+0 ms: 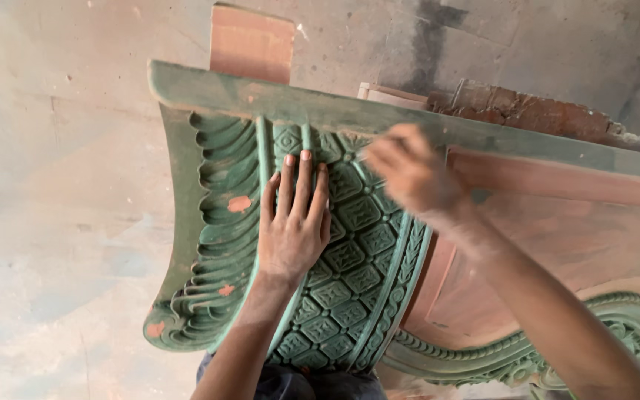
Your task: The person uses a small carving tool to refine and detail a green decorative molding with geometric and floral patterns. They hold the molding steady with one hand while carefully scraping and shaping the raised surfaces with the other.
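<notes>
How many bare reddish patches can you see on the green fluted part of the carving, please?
3: one patch left of the left hand, one lower down, one at the bottom corner. Hands may hide more.

head cam | looks steeply down | close over carved green panel (350, 244) | 1 view

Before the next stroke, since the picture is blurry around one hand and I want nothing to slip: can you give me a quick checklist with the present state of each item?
1. Left hand flat on the green-coated carved wooden panel, bracing it: ok.
2. Right hand at the panel's upper edge: ok.
3. What the right hand holds: cannot tell, blurred.
4. Green coat unbroken: not ok, bare reddish patches show.
5. Left fingers apart from the right hand: ok.
</notes>
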